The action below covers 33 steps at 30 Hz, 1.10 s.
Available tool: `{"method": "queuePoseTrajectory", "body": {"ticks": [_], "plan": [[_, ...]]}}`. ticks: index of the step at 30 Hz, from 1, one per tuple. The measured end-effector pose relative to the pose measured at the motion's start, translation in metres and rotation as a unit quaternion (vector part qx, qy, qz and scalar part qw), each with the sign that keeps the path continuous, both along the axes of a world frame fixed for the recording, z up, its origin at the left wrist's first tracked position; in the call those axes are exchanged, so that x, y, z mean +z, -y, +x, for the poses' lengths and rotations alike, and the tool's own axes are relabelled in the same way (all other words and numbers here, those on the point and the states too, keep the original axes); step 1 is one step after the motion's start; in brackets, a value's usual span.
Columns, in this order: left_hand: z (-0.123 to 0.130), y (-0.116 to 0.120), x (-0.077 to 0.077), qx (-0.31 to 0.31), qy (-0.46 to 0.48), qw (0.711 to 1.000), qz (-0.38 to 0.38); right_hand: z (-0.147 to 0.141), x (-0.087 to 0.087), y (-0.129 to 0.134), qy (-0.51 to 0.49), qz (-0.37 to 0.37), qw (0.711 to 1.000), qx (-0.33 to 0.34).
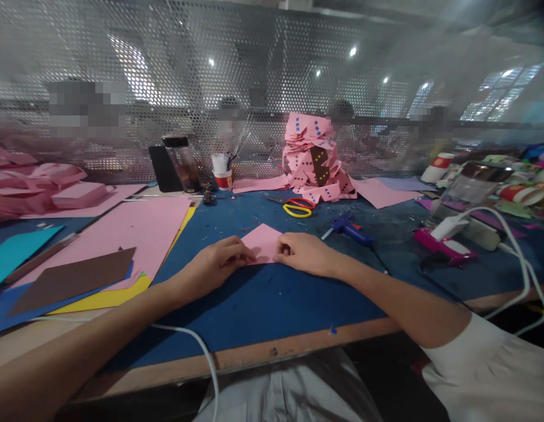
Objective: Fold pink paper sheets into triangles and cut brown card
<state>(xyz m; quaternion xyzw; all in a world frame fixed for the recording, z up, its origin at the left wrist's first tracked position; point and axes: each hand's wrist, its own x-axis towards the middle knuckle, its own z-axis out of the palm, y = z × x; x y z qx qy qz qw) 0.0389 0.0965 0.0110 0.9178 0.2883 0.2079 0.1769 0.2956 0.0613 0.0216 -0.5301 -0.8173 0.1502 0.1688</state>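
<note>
A small piece of pink paper (264,241) with a pointed top lies on the blue table mat in front of me. My left hand (223,258) has its fingers curled at the paper's left corner. On the right corner, my right hand (301,252) is closed, thumb and fingers pressed together at the edge. Beyond the paper lie scissors (299,206) with red and yellow handles. To the right of them is a blue glue gun (351,228) with a dark cord.
Pink sheets (144,228), a brown sheet (78,278) and yellow paper are layered at left. A stack of folded pink pieces (313,161) stands at the back by a mesh screen (175,76). A magenta power strip (445,246) with white cables sits at right. Jars and cups stand behind.
</note>
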Motion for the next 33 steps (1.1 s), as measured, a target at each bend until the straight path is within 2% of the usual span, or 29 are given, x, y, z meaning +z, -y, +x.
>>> {"method": "queuePoseTrajectory", "body": {"ticks": [5, 12, 33], "plan": [[-0.004, 0.0, -0.003, -0.045, -0.037, 0.997, 0.056, 0.0, -0.001, -0.001, 0.0, 0.002, 1.0, -0.003], [-0.006, 0.001, -0.001, -0.053, -0.077, 0.991, 0.099, 0.002, -0.002, -0.002, 0.012, 0.002, 1.0, -0.004], [-0.006, 0.001, -0.002, -0.041, -0.064, 0.993, 0.092, 0.019, 0.023, 0.004, 0.052, -0.065, 0.997, -0.006]]}}
